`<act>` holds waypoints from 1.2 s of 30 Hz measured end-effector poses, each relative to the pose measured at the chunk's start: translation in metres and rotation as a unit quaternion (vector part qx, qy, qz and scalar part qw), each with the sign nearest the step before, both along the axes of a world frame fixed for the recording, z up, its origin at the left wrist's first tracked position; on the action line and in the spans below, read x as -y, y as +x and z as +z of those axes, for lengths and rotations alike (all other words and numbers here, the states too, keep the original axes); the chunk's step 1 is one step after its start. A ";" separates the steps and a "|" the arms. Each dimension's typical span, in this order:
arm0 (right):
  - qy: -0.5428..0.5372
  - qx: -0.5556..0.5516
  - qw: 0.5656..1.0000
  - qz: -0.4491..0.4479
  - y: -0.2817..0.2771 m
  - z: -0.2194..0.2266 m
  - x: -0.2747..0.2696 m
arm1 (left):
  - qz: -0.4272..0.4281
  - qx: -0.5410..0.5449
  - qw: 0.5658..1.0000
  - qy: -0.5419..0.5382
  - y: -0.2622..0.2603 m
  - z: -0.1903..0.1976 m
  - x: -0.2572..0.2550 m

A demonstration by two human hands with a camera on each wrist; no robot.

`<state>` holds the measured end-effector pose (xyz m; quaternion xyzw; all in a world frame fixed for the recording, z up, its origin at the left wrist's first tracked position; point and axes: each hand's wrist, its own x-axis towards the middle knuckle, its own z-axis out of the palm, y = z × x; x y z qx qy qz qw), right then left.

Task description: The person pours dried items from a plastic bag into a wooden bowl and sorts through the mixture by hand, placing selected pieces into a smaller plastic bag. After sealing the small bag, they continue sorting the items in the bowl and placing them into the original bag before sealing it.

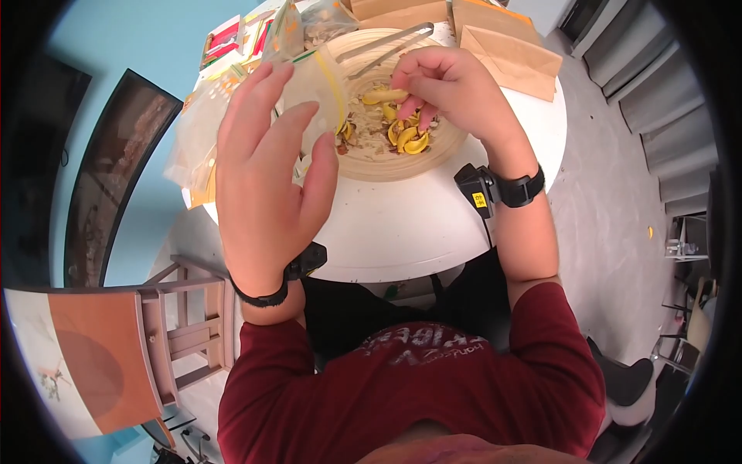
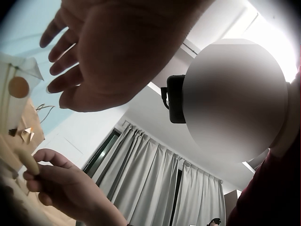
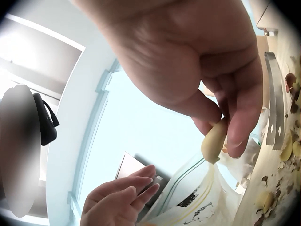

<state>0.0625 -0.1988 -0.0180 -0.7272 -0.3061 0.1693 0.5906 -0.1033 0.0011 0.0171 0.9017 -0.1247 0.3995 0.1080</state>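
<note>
My right hand [image 1: 452, 89] pinches a pale yellow, curved piece [image 3: 214, 141] between thumb and fingers, above a round wooden tray [image 1: 371, 172]. More yellow crescent-shaped pieces [image 1: 407, 138] lie in the tray among brown and dark dried bits. My left hand [image 1: 267, 182] is raised at the tray's left with its fingers extended and nothing in its grasp. Behind the left hand's fingertips stands a clear zip bag [image 1: 313, 89] with a yellow seal strip, its mouth gaping. In the right wrist view, the bag's rim [image 3: 188, 175] shows just below the pinched piece.
Metal tongs [image 1: 386, 48] lie across the tray's far rim. Brown paper bags [image 1: 510, 58] stand at the back right of the white round table [image 1: 402, 232]. Other plastic bags [image 1: 202, 127] crowd the left side. A wooden chair [image 1: 193, 325] stands at the lower left.
</note>
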 end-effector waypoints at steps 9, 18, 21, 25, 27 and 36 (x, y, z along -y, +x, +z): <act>0.030 -0.034 0.999 0.008 0.008 -0.005 0.004 | 0.011 -0.002 0.999 -0.043 0.003 -0.001 -0.006; -0.006 0.006 0.999 -0.031 0.010 -0.005 0.004 | -0.047 0.047 0.996 -0.052 -0.008 0.009 0.015; 0.043 -0.018 0.998 -0.043 0.010 -0.008 0.003 | -0.126 0.032 0.990 -0.063 -0.009 0.006 0.030; 0.086 -0.022 0.994 -0.057 0.011 -0.008 0.002 | -0.181 -0.038 0.980 -0.074 -0.005 -0.007 0.046; 0.089 -0.025 0.994 -0.058 0.014 -0.012 0.002 | -0.148 -0.169 0.971 -0.084 -0.011 -0.006 0.052; 0.032 0.063 0.994 -0.082 0.013 -0.003 0.013 | -0.037 -0.272 0.961 -0.044 0.015 -0.037 0.061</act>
